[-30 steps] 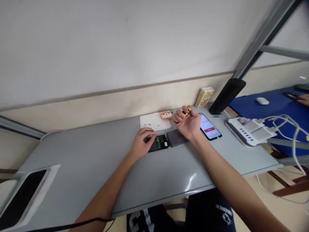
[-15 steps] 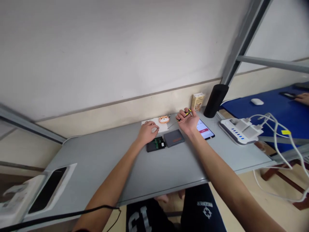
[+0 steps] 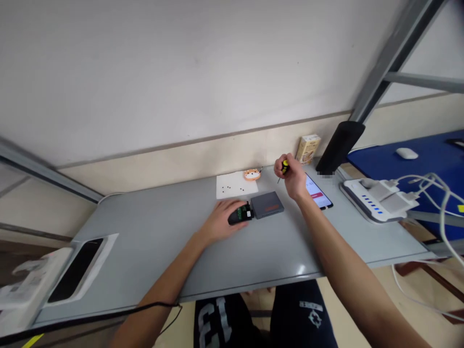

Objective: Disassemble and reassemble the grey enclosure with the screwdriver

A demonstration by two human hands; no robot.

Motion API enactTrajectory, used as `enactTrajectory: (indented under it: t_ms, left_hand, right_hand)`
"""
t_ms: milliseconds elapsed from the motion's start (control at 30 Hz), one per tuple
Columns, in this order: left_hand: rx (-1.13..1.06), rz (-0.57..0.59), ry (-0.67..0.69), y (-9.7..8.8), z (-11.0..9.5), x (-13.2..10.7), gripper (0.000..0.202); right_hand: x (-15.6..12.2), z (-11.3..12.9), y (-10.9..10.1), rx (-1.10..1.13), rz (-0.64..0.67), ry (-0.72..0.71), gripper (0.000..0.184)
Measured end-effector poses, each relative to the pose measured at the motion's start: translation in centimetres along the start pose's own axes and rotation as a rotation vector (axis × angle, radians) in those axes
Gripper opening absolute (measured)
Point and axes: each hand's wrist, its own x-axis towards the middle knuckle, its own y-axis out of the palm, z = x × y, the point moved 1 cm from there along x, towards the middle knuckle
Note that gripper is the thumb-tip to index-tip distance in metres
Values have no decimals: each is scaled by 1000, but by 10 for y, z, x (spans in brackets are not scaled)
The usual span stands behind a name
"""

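My left hand rests on a small black device base with a green circuit board, fingers curled over its left end. Beside it on the right lies the grey cover. My right hand is raised above the table behind the cover, closed round a yellow and black screwdriver with its tip pointing down. A white paper sheet with several small dark screws lies behind the device.
An orange animal-shaped item sits at the paper's corner. A lit phone, a small carton, a black cylinder and a white charging hub with cables stand to the right. Another phone in a white tray lies at the left.
My left hand moved from the paper sheet back onto the black device base. My right hand turned over, from palm up to gripping the screwdriver tip-down.
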Motion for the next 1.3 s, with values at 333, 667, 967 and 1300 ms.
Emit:
enactTrajectory:
  t_ms: [333, 667, 967, 1300]
  left_hand:
    - [-42, -91, 14, 5, 14, -8, 55]
    - [-136, -236, 49, -2, 6, -14, 52]
    - [-46, -123, 333, 14, -29, -23, 45]
    - [-16, -48, 302, 16, -24, -21, 54]
  right_hand:
    - [-31, 13, 49, -1278, 510, 34, 41]
    - [-23, 3, 23, -1355, 657, 439, 32]
    - [-28, -11, 29, -1457, 580, 284, 32]
    - [-42, -29, 41, -1629, 403, 226, 39]
